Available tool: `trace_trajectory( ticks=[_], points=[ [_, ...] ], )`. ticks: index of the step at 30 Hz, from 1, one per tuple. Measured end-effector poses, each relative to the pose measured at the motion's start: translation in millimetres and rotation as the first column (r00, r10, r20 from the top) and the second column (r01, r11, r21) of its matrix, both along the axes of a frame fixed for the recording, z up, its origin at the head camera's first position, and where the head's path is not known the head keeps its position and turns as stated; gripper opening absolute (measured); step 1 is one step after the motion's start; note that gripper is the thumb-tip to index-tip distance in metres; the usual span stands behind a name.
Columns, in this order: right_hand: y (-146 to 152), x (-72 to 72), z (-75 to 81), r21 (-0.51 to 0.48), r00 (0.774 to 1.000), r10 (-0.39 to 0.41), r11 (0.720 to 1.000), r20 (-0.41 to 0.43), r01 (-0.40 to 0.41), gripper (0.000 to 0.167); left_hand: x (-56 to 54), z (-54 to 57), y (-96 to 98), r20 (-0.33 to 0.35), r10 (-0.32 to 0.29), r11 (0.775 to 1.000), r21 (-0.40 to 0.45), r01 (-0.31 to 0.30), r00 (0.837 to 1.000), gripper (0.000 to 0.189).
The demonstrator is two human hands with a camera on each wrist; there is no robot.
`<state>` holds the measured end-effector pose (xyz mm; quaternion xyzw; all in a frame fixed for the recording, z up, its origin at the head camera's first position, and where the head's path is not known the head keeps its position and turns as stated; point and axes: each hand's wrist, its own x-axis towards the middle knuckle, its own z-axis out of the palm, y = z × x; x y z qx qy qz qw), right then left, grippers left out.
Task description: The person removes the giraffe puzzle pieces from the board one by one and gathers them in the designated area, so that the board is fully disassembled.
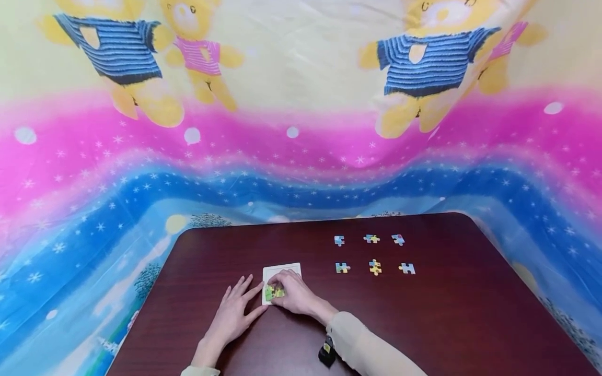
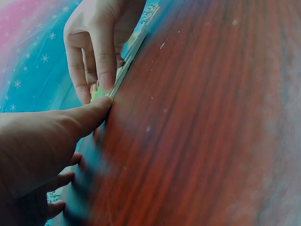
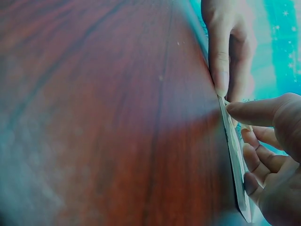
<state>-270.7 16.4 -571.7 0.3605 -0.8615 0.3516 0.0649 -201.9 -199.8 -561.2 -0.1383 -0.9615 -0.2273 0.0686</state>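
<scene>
A white-framed puzzle board [image 1: 291, 267] lies on the dark table, with green and yellow pieces at its lower left. My left hand [image 1: 230, 315] lies to its left with fingers spread; the thumb and forefinger touch the board's edge. From the right, my right hand [image 1: 296, 292] reaches over the board and pinches a green-yellow puzzle piece [image 2: 97, 92] between thumb and fingers, low at the near left corner. The right hand's fingers hide much of the board in the head view. Seen from the right wrist, the thumb presses right at the board's edge [image 3: 237, 167].
Several loose puzzle pieces sit in two rows at the back right, among them a yellow one [image 1: 375, 267] and a blue one [image 1: 407, 268]. A small black device [image 1: 326, 352] is under my right wrist. Cartoon-printed cloth [image 1: 291, 156] hangs behind the table [image 1: 451, 313].
</scene>
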Motion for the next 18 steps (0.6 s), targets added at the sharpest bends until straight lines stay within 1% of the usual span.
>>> trace_trajectory(
  ticks=[1,3,6,8,10,13,16,18],
  points=[
    [0.6,0.6,2.2,-0.016,1.000,0.004,1.000,0.020,-0.003,0.032,-0.3,-0.1,-0.1,-0.001,0.000,1.000,0.000,0.000,1.000,0.058],
    [1.5,-1.3,-0.4,-0.042,0.999,0.009,0.999,0.041,-0.007,0.033,-0.8,-0.5,-0.2,0.001,-0.001,1.000,-0.003,0.001,1.000,0.059],
    [3.9,-2.3,2.4,-0.083,0.993,0.012,0.997,0.115,-0.002,0.034,-0.6,-0.3,-0.2,0.003,-0.001,1.000,0.001,0.001,1.000,0.059],
    [7.9,1.5,15.0,-0.122,0.977,0.018,0.993,0.212,0.008,0.036,-0.6,0.1,-0.1,0.003,-0.002,1.000,0.004,0.002,1.000,0.058],
    [12.5,2.0,22.0,-0.159,0.962,0.026,0.987,0.273,0.018,0.038,-1.2,0.0,-0.2,0.003,-0.003,1.000,0.006,0.003,1.000,0.058],
    [22.7,1.3,29.9,-0.212,0.940,0.037,0.977,0.340,0.038,0.041,-2.3,-0.5,-0.4,0.001,-0.003,1.000,0.004,0.003,1.000,0.058],
    [36.0,-0.5,34.3,-0.253,0.927,0.040,0.966,0.372,0.060,0.044,-2.8,-1.6,-1.0,0.022,0.003,1.000,0.004,-0.003,1.000,0.059],
    [45.8,-1.7,36.2,-0.274,0.925,0.042,0.959,0.378,0.068,0.044,-3.1,-2.7,-1.5,0.039,0.011,1.000,0.004,-0.011,0.999,0.059]
  ],
)
